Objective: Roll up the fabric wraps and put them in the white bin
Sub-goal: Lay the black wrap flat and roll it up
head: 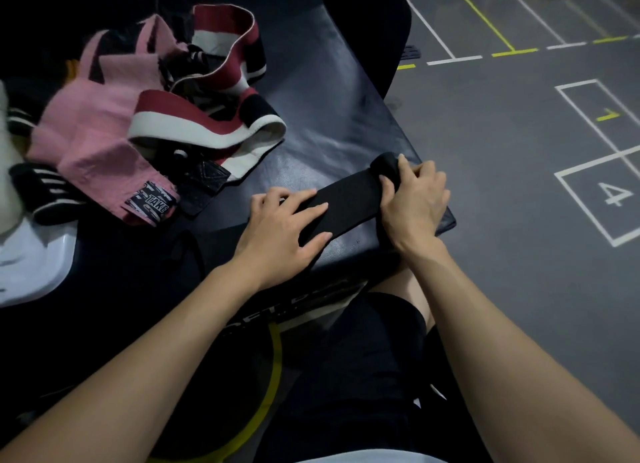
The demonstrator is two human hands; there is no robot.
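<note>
A black fabric wrap (349, 202) lies flat across the near right corner of the black padded box (325, 91). Its far end is rolled into a small coil, and my right hand (414, 199) grips that coil with curled fingers. My left hand (284, 225) presses flat on the near end of the strip. A pink wrap (90, 133) and a red, white and black wrap (207, 123) lie tangled at the left. Part of the white bin (31, 265) shows at the left edge.
A black and white striped wrap (45, 192) lies by the bin. The box's right edge drops to a grey floor (519, 150) with painted lines and a numbered square. My legs in black shorts are below the box.
</note>
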